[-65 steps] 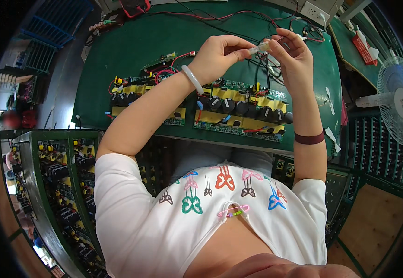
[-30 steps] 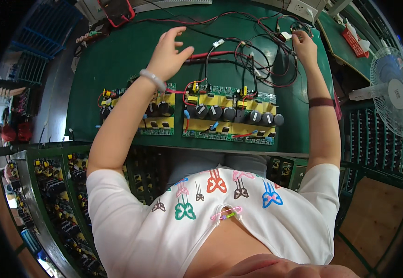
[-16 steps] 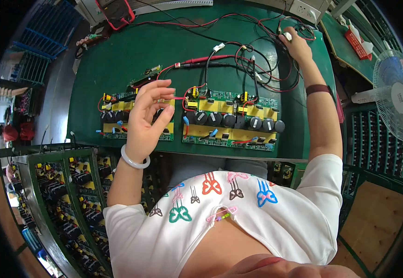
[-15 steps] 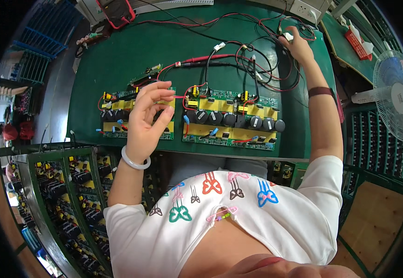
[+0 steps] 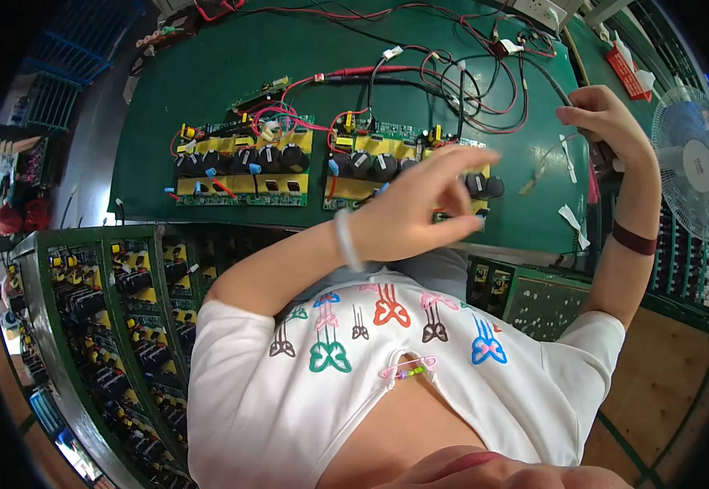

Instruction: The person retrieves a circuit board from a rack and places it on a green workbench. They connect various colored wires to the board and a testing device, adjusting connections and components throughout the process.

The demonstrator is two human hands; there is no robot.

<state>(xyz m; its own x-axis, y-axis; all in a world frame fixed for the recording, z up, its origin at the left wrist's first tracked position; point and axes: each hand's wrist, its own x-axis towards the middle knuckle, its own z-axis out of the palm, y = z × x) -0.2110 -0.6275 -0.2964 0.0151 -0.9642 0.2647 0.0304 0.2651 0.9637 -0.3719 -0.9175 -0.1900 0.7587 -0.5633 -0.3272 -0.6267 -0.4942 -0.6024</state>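
My right hand [image 5: 611, 126] is closed at the table's right edge, gripping a black cable [image 5: 543, 72] that runs in from the back right. Thin leads with white ends [image 5: 568, 159] show just below that hand, partly blurred. My left hand [image 5: 419, 200] hovers over the right circuit board [image 5: 346, 191], smeared a little by motion, fingers apart and nothing in them. It hides the middle of that board. To its left lies another circuit board [image 5: 240, 187] with black capacitors, yellow strips and pink wires. A red test probe [image 5: 362, 72] lies behind the boards.
Tangled red and black leads [image 5: 485, 98] spread over the back of the green table [image 5: 199, 81]. A white fan [image 5: 697, 167] and a red box [image 5: 630, 72] stand at the right. Racks of circuit boards [image 5: 101, 326] stand at the near left.
My left hand has swept right, from the left board to the right one. My right hand has left the white connector at the back right, come nearer and outward, and now grips the cable.
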